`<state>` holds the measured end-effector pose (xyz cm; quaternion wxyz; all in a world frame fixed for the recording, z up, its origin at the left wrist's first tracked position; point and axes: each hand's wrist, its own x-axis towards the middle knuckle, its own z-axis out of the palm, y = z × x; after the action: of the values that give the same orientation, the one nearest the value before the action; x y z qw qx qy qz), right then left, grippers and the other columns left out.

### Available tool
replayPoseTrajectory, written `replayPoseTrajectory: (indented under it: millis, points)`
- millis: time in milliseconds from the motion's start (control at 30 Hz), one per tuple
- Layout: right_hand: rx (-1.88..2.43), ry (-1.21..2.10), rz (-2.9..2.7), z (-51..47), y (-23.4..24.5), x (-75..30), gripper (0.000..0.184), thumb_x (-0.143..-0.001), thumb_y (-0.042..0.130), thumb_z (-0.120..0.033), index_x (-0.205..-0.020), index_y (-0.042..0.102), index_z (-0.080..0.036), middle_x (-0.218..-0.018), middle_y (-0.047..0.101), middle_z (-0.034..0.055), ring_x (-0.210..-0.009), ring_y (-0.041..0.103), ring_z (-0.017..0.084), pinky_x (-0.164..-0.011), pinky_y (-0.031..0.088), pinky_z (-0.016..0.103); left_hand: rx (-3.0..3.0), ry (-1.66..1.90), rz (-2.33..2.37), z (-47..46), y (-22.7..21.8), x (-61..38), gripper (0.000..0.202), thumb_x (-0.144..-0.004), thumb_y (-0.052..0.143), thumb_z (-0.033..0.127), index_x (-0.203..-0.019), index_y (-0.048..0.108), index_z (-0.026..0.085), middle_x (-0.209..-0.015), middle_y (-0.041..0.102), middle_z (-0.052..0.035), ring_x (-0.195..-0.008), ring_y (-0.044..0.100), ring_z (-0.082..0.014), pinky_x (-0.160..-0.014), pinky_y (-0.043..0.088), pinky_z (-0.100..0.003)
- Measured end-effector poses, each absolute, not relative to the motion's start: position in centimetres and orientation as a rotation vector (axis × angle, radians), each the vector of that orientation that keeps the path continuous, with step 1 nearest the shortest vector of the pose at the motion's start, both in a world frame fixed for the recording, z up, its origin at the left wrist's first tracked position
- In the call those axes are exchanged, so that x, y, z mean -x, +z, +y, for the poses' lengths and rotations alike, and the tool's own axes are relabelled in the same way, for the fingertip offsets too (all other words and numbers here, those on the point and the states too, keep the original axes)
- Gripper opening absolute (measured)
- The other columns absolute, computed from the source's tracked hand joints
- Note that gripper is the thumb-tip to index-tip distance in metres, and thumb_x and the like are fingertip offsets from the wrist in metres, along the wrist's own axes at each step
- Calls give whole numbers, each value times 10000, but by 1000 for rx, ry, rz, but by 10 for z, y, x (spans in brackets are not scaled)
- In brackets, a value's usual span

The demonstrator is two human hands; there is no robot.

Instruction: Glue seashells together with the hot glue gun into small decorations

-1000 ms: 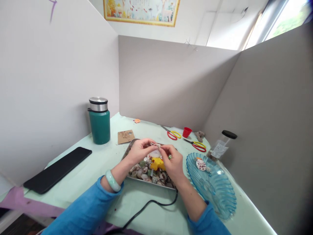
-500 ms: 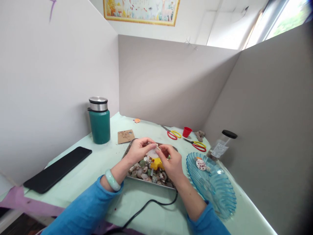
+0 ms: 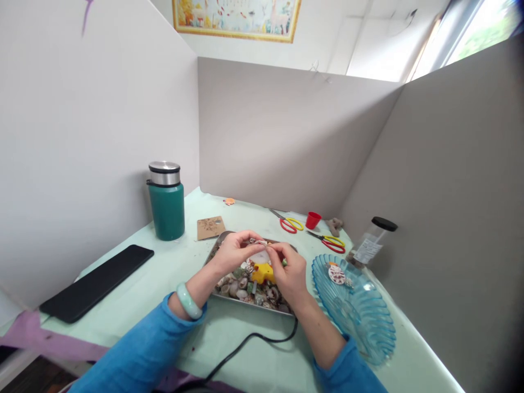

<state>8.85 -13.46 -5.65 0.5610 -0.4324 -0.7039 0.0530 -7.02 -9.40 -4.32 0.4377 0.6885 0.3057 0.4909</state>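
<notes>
Fingertips pinched, my left hand (image 3: 236, 252) and my right hand (image 3: 290, 271) meet over a shallow metal tray (image 3: 254, 304). Between them is a small pale piece (image 3: 258, 242), too small and too covered by the fingers to name its kind. Shells and stones (image 3: 239, 286) fill the tray. Just below the hands lie a yellow star-shaped piece (image 3: 263, 273) and a whitish translucent piece (image 3: 259, 257), partly hidden by the fingers.
Left stand a green flask (image 3: 167, 210) and a black flat pad (image 3: 98, 284). A brown card (image 3: 210, 227), two scissors (image 3: 290, 224) and a red cup (image 3: 313, 220) lie behind. At right are a blue glass dish (image 3: 356, 316) and a jar (image 3: 370, 245). A black cable (image 3: 245, 344) runs in front.
Both hands stay over the tray. My right fingertips have shifted slightly to the right, and the small pale piece between the hands has turned a little.
</notes>
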Motion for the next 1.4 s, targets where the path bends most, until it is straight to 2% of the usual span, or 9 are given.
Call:
replayPoseTrajectory:
  millis: [333,567,733,1133,1267,1400]
  points:
    - [984,124,-1679,-135,-54,-89,132,-861,514,-259,-816,617,-191,-743,630,18,-636,555,133,-623,436,252,-1694,1253,708,-95,-43,70,247,-713,677,347,-831,661,131,-815,673,-66,-727,603,-159,-659,476,-249]
    - [1039,177,-1545,-133,-57,-91,158,-859,520,-304,-828,620,-186,-735,644,10,-626,571,134,-623,449,250,-1689,1163,679,-96,-42,69,335,-741,647,351,-1009,637,151,-883,655,-50,-726,577,-139,-637,455,-227]
    - [1032,179,-1552,-132,-58,-91,143,-857,528,-292,-831,616,-182,-741,637,6,-621,558,124,-620,443,241,-1751,1128,753,-95,-41,70,297,-779,589,398,-830,652,112,-735,612,-28,-658,534,-124,-608,431,-219]
    - [1001,188,-1622,-130,-59,-90,108,-855,540,-262,-852,606,-177,-731,612,-3,-618,527,111,-623,426,233,-1820,1230,861,-96,-39,71,322,-755,592,431,-748,668,118,-643,597,-12,-606,505,-119,-549,397,-207]
    - [1012,166,-1626,-130,-59,-90,100,-845,554,-263,-839,593,-171,-699,594,-10,-592,510,105,-595,413,228,-1776,1259,853,-95,-39,70,316,-764,584,421,-775,673,118,-665,617,-15,-617,526,-122,-556,410,-208]
    - [1015,104,-1619,-130,-58,-90,102,-846,549,-245,-799,599,-170,-670,584,-12,-576,500,104,-588,402,234,-1714,1207,791,-94,-41,69,302,-748,620,395,-855,669,118,-782,660,-46,-683,572,-139,-592,443,-218]
